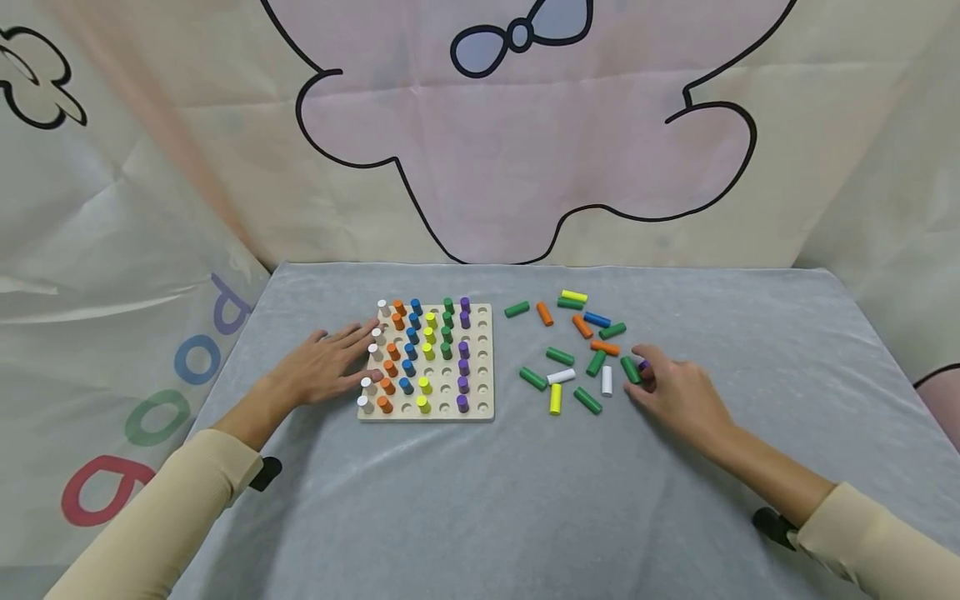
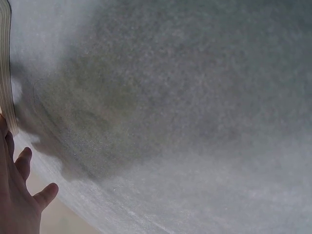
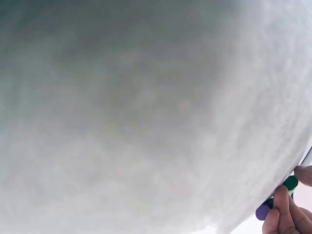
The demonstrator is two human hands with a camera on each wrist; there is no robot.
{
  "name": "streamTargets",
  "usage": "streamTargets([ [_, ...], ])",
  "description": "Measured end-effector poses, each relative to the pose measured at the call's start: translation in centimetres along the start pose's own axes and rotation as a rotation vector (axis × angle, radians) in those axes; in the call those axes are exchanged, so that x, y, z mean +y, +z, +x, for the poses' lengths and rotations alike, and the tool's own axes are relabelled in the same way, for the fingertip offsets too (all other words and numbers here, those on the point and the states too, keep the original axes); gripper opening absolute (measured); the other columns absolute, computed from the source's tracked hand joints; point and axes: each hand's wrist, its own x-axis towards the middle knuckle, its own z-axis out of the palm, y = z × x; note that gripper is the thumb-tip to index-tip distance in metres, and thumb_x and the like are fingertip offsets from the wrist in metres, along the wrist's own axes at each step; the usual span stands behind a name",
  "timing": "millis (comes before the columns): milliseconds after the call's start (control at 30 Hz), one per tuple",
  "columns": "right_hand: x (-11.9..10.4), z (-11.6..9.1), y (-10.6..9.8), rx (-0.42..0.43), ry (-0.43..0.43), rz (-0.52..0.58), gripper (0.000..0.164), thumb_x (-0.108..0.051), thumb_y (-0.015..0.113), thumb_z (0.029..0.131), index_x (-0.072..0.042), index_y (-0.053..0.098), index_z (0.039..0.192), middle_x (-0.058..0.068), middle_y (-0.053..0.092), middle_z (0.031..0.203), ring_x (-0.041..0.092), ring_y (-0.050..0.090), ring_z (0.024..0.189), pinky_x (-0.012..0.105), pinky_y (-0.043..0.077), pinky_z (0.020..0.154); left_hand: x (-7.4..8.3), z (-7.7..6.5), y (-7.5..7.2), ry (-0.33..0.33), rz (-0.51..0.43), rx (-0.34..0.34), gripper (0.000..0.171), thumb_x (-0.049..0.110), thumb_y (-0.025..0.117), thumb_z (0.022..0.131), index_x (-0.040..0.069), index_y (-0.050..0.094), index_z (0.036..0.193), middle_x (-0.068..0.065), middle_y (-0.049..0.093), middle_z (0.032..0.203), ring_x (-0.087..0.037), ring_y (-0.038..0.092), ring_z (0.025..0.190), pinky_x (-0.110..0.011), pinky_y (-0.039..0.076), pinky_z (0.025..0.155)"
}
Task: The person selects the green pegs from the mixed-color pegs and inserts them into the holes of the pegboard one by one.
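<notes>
Between the pegboard [image 1: 473, 377] and the tabletop's [image 1: 780, 358] right edge, the right hand [image 1: 684, 402] grasped a purple peg [image 1: 643, 365], mostly hidden, beside a green peg [image 1: 629, 369]. The left hand [image 1: 324, 367], fingers extended, touched the pegboard's left edge; coloured letters [image 1: 181, 360] read unclearly.

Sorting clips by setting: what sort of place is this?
Probably a staged tabletop recording corner, though the room beyond is hidden: a grey cloth-covered table, a cartoon-printed backdrop standing right behind it, and a left side sheet bearing coloured letter shapes.
</notes>
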Motion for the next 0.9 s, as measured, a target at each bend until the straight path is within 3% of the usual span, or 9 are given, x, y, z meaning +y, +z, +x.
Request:
streamTargets([
  [500, -0.3, 0.0, -0.7, 0.010, -0.006, -0.034, 0.047, -0.001, 0.079, 0.080, 0.006, 0.059, 0.122, 0.017, 0.071, 0.081, 0.021, 0.064, 0.062, 0.045, 0.056, 0.060, 0.1, 0.1, -0.4, 0.008, -0.008, -0.002, 0.079, 0.060, 0.044, 0.100, 0.009, 0.027, 0.158, -0.010, 0.017, 0.165, -0.037, 0.023, 0.148, -0.069, 0.026, 0.108],
  [900, -0.7, 1.2, -2.5, 0.090, -0.122, -0.075, 0.050, -0.001, 0.081, 0.078, 0.003, 0.057, 0.122, 0.017, 0.073, 0.083, 0.021, 0.064, 0.057, 0.035, 0.051, 0.050, 0.2, 0.0, -0.3, 0.009, -0.003, 0.001, 0.080, 0.061, 0.043, 0.100, 0.008, 0.027, 0.157, -0.011, 0.017, 0.165, -0.039, 0.024, 0.148, -0.070, 0.026, 0.107],
])
